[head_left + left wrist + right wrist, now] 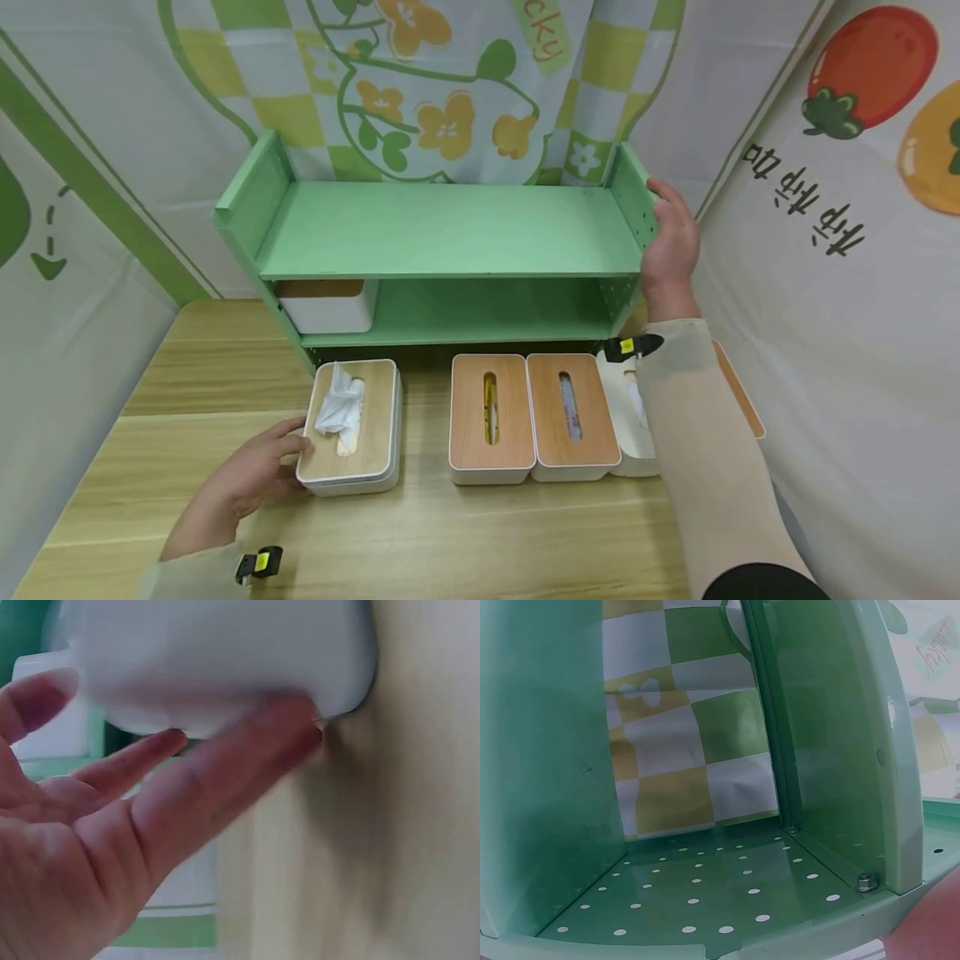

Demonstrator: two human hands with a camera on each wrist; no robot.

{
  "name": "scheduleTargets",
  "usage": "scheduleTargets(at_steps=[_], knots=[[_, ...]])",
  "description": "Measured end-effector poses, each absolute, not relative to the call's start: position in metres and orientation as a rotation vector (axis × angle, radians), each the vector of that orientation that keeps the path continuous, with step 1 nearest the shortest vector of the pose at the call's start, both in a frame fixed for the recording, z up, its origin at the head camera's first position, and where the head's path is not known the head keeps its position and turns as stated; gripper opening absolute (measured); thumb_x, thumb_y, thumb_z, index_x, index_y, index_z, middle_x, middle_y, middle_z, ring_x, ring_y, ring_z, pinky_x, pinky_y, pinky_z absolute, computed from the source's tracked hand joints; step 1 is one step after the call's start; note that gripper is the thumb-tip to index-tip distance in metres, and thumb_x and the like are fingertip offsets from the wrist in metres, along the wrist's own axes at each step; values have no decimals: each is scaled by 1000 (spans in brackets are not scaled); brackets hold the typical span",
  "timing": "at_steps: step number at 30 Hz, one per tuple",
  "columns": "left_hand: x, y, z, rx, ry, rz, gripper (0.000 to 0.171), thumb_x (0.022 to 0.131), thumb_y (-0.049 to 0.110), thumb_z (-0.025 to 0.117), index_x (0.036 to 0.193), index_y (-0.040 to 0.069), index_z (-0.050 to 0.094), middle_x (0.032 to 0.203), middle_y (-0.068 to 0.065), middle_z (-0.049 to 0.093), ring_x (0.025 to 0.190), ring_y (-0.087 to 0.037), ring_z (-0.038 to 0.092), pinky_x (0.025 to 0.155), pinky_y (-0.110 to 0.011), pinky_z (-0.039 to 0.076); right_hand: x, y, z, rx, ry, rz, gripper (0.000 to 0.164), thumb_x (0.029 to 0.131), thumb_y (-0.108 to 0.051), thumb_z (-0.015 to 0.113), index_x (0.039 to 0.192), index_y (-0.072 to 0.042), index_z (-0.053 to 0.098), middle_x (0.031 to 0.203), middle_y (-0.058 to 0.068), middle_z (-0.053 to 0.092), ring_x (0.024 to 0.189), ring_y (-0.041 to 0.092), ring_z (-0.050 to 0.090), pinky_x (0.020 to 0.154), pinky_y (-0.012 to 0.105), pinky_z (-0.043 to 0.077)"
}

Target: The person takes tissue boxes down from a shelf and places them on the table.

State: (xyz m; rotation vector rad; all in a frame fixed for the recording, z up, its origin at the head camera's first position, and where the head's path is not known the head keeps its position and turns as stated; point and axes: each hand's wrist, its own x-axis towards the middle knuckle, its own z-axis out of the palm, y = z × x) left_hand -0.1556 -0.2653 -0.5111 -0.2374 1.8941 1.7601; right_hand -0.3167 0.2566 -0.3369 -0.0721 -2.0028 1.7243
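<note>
A white tissue box with a pale wooden lid and a tissue [341, 404] poking from its slot stands on the table, left of centre. My left hand [258, 471] is at its left side, fingers spread and fairly straight. In the left wrist view the fingers [225, 772] lie along the white box wall [217, 660]. A green two-tier shelf [450, 229] stands behind. My right hand [671, 246] holds the upper edge of its right side panel [630, 196], fingertips bent over the edge; its thumb is hidden. The right wrist view shows the shelf's perforated panel [705, 892].
Two wooden-lidded boxes, the left one [492, 462] and right one [575, 458], stand side by side. A white box [630, 417] is partly behind my right forearm. Another box [330, 308] sits on the lower shelf. Printed curtains [840, 333] close in the sides.
</note>
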Motion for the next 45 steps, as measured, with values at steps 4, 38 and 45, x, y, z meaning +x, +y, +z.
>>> scheduleTargets(at_steps=[4,38,45], knots=[[-156,-266,-501,-248,1995,1667,65,106,19,43,158,-3,8,147,-43,23,105,-40,62,80,-51,55,-317,257,-338,-70,-1992,1728,45,105,-26,33,142,-25,57,146,-10,47,117,19,49,93,33,40],[-170,-211,-505,-95,2065,1664,74,92,-4,49,159,6,20,142,-38,39,95,-30,64,76,-47,55,-316,256,-339,-52,-2032,1662,45,106,-29,32,145,-22,54,151,-15,40,137,6,29,109,28,20],[-171,-201,-505,-126,2084,1648,75,90,-9,46,159,7,22,144,-39,36,94,-30,64,75,-47,55,-315,255,-339,-47,-2009,1681,45,106,-29,33,144,-23,56,151,-14,41,135,8,32,106,29,23]])
